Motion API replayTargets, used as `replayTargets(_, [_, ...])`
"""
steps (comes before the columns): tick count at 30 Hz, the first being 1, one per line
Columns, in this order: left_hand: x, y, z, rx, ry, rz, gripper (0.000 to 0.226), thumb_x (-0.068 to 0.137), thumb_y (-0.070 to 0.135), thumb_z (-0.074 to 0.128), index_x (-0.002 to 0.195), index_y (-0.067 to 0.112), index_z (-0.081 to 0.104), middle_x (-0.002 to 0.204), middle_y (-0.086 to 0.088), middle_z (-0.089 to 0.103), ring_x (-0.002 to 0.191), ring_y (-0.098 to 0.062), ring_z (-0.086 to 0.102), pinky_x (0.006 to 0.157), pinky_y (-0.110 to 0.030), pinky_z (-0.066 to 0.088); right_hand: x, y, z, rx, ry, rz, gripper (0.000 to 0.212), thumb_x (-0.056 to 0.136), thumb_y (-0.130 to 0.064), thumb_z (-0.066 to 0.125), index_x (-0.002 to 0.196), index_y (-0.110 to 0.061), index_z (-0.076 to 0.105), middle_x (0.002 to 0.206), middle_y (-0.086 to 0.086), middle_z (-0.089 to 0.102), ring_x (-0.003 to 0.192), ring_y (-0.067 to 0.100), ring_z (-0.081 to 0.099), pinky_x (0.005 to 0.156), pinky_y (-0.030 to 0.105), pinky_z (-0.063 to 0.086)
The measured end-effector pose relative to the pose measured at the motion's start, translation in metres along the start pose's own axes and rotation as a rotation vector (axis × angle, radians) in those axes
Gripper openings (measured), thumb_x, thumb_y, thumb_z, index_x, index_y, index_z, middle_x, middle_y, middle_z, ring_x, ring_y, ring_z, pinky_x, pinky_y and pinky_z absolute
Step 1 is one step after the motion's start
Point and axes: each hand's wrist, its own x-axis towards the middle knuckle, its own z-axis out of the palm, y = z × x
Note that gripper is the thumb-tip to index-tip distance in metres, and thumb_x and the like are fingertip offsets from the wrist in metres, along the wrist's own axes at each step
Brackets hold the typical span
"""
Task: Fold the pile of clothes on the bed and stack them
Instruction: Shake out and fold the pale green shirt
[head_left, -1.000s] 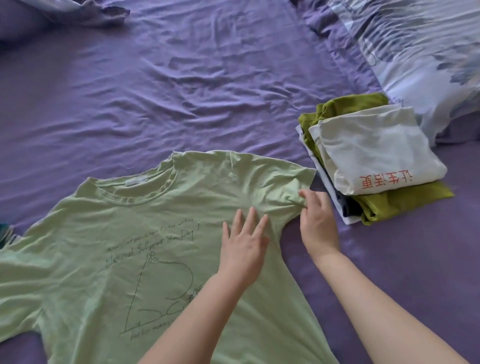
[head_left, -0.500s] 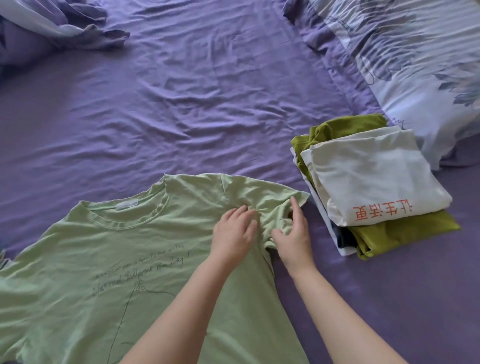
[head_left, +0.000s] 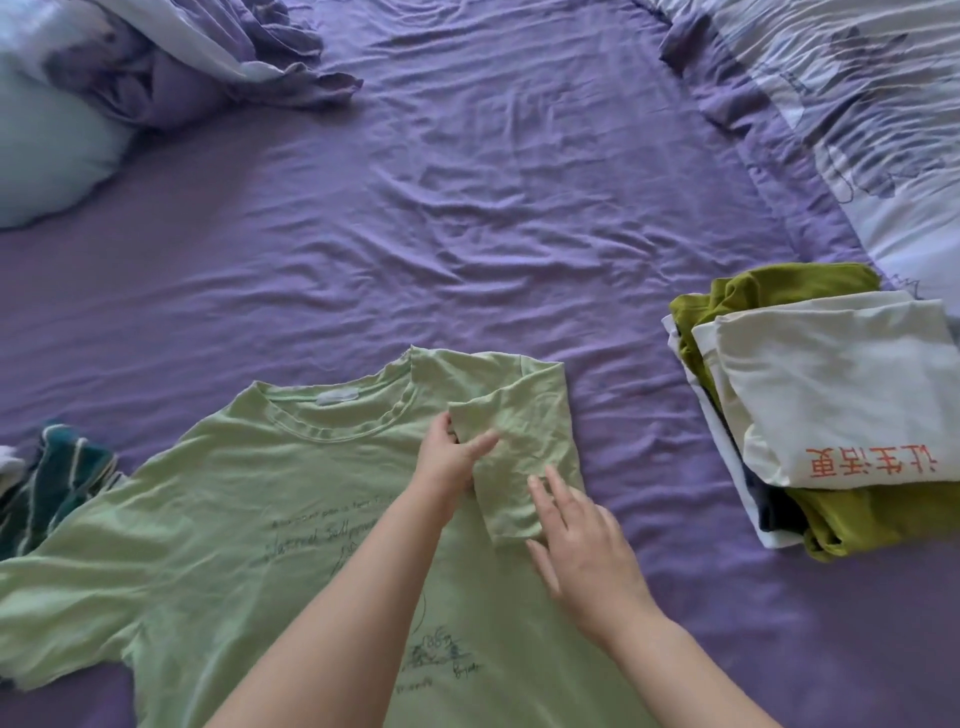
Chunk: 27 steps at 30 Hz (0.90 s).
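Note:
A light green T-shirt (head_left: 218, 525) with a dark line drawing lies flat, front up, on the purple bed sheet (head_left: 467, 218). Its right sleeve (head_left: 524, 457) is folded inward over the chest. My left hand (head_left: 452, 460) pinches the inner edge of that folded sleeve. My right hand (head_left: 582, 551) rests flat, fingers spread, on the sleeve's lower end. To the right sits a stack of folded clothes (head_left: 831, 415): a white shirt with red characters on top of olive green, dark and white pieces.
A dark teal striped garment (head_left: 57, 483) lies at the left edge beside the shirt's other sleeve. A crumpled duvet and pillow (head_left: 104, 78) fill the far left corner. A floral pillow (head_left: 857, 104) lies at the far right.
The right sleeve has been folded over onto the shirt's chest. My right hand moved from the sleeve's outer edge to lie flat on it. My view shifted up the bed.

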Motion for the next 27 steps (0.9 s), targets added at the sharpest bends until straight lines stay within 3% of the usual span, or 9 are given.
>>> replayTargets(2, [0.003,-0.003,0.004,0.298,0.086,0.179,0.055,0.084,0.000,0.060,0.134,0.017,0.044,0.118,-0.004,0.062,0.099,-0.022,0.060,0.084,-0.029,0.048,-0.003,0.000,0.004,-0.049,0.046,-0.009,0.048,0.075,-0.039,0.072,0.112,-0.009,0.069,0.121,0.009,0.064,0.104,0.020,0.066,0.079,0.033,0.055])
replayTargets(4, [0.003,-0.003,0.003,0.415,0.127,0.280,0.064,0.086,-0.002,0.054,0.142,0.023,0.035,0.121,-0.002,0.057,0.099,-0.017,0.054,0.077,-0.015,0.038,-0.002,-0.001,0.004,-0.072,0.031,0.002,0.047,0.084,-0.041,0.045,0.111,-0.013,0.070,0.122,0.008,0.064,0.108,0.020,0.064,0.082,0.034,0.054])
replayTargets(7, [-0.001,-0.010,-0.008,0.479,0.183,0.320,0.066,0.089,0.008,0.058,0.147,0.019,0.027,0.127,-0.010,0.054,0.113,-0.025,0.052,0.092,-0.026,0.040,0.004,-0.010,0.004,-0.130,-0.068,0.012,0.047,0.087,-0.042,0.040,0.120,-0.020,0.065,0.130,0.008,0.059,0.120,0.025,0.056,0.093,0.045,0.047])
replayTargets(11, [-0.022,-0.026,-0.049,0.496,0.290,0.328,0.060,0.090,0.017,0.059,0.145,0.019,0.032,0.115,-0.007,0.052,0.095,-0.019,0.054,0.085,-0.030,0.045,0.014,-0.027,0.006,-0.164,-0.241,0.050,0.051,0.096,-0.048,0.036,0.141,-0.023,0.042,0.153,0.006,0.029,0.144,0.026,0.020,0.113,0.056,0.008])
replayTargets(15, [-0.048,-0.053,-0.118,0.517,0.464,0.301,0.052,0.091,0.012,0.055,0.140,0.016,0.041,0.120,-0.007,0.048,0.088,-0.016,0.054,0.086,-0.030,0.045,0.016,-0.069,0.007,-0.188,-0.145,-0.084,0.055,0.084,-0.044,0.033,0.114,-0.016,0.069,0.124,0.011,0.063,0.118,0.032,0.057,0.092,0.061,0.042])
replayTargets(20, [-0.077,-0.098,-0.217,0.563,0.681,0.085,0.045,0.086,0.014,0.062,0.129,0.007,0.049,0.128,-0.018,0.045,0.118,-0.032,0.043,0.103,-0.035,0.029,0.023,-0.147,0.026,-0.168,-0.202,-0.248,0.049,0.084,-0.044,0.038,0.111,-0.019,0.071,0.122,0.009,0.064,0.115,0.030,0.059,0.089,0.057,0.047])
replayTargets(23, [-0.089,-0.119,-0.268,0.557,0.770,-0.011,0.057,0.086,0.019,0.065,0.136,0.007,0.041,0.140,-0.019,0.032,0.128,-0.034,0.030,0.108,-0.037,0.022,0.028,-0.193,0.048,-0.152,-0.280,-0.330,0.049,0.090,-0.045,0.053,0.132,-0.022,0.055,0.143,0.009,0.045,0.135,0.031,0.038,0.106,0.057,0.029])
replayTargets(25, [-0.093,-0.126,-0.300,0.520,0.850,-0.080,0.068,0.086,0.024,0.066,0.143,0.008,0.032,0.147,-0.018,0.024,0.132,-0.036,0.025,0.111,-0.040,0.021,0.034,-0.218,0.065,-0.151,-0.355,-0.388,0.056,0.097,-0.047,0.035,0.148,-0.025,0.026,0.158,0.005,0.015,0.146,0.029,0.007,0.114,0.054,0.003])
replayTargets(27, [-0.093,-0.130,-0.330,0.498,0.930,-0.104,0.077,0.085,0.025,0.067,0.147,0.007,0.026,0.148,-0.020,0.023,0.134,-0.037,0.024,0.111,-0.040,0.019,0.042,-0.243,0.080,-0.143,-0.368,-0.425,0.057,0.099,-0.047,0.024,0.150,-0.028,0.011,0.159,0.003,0.001,0.146,0.026,-0.007,0.114,0.050,-0.008])
